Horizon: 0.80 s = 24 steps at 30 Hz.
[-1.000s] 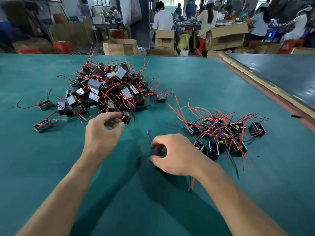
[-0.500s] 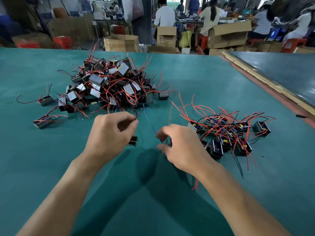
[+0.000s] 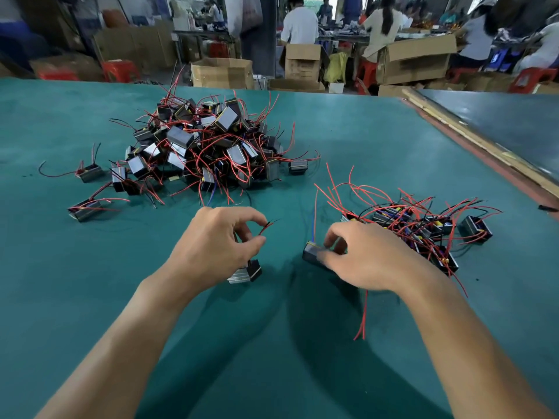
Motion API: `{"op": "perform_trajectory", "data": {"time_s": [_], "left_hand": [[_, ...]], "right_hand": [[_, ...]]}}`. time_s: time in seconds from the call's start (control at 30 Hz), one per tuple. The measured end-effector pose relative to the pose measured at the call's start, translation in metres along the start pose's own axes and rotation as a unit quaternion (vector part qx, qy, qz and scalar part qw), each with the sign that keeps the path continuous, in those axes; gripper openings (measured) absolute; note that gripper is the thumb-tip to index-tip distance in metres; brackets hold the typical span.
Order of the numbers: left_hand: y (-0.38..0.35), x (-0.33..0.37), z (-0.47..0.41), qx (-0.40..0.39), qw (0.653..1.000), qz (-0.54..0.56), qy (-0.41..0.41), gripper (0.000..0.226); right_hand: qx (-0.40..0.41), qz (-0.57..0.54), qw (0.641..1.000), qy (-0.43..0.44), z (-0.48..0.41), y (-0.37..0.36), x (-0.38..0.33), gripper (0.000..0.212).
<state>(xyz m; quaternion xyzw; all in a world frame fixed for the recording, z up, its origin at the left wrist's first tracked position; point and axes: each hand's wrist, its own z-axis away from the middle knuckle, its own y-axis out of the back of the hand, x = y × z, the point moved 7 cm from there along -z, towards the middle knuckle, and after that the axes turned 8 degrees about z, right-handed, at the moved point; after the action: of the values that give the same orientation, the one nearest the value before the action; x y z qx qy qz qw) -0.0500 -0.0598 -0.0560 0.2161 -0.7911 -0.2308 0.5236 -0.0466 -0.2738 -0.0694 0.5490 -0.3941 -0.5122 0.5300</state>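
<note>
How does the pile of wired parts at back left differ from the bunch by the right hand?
The back-left pile is larger and heaped several parts high; the right bunch is smaller and spread about one layer deep. Pile parts lie tumbled every way, many showing grey faces; bunch parts mostly sit open side up, showing yellow bits. Both are small black blocks with red wires on the green table.

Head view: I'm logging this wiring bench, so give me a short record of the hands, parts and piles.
left hand: pinches the red leads of the left block
right hand: fingers grip the right block
large pile: tangled blocks with red leads, beyond the left hand
small group: wired blocks beside the right hand
surface: green table
background: people at benches, cardboard boxes
</note>
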Motion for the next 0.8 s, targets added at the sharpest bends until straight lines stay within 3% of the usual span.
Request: {"op": "perform_trajectory", "data": {"time_s": [0.13,0.27,0.37,0.53,0.7,0.8], "left_hand": [[0.003,0.000,-0.001,0.018,1.000,0.007,-0.002,0.031],[-0.003,0.002,-0.001,-0.003,1.000,0.028,0.012,0.065],[-0.006,0.001,-0.001,-0.003,0.999,0.015,0.034,0.083],[-0.006,0.003,-0.001,-0.001,0.998,-0.011,0.054,0.037],[-0.006,0.002,0.000,0.003,0.999,0.007,0.050,0.024],[-0.008,0.000,0.000,-0.003,0.999,0.011,0.047,0.023]], "right_hand": [[-0.008,-0.029,0.999,0.034,0.002,0.000,-0.005,0.010],[-0.033,-0.103,0.991,0.081,0.003,-0.004,-0.021,0.010],[-0.043,-0.135,0.984,0.112,0.003,-0.006,-0.032,0.022],[-0.061,-0.147,0.977,0.141,0.006,-0.008,-0.041,0.039],[-0.073,-0.139,0.970,0.187,0.010,-0.014,-0.048,0.034],[-0.050,-0.124,0.971,0.197,0.009,-0.017,-0.052,0.019]]}}
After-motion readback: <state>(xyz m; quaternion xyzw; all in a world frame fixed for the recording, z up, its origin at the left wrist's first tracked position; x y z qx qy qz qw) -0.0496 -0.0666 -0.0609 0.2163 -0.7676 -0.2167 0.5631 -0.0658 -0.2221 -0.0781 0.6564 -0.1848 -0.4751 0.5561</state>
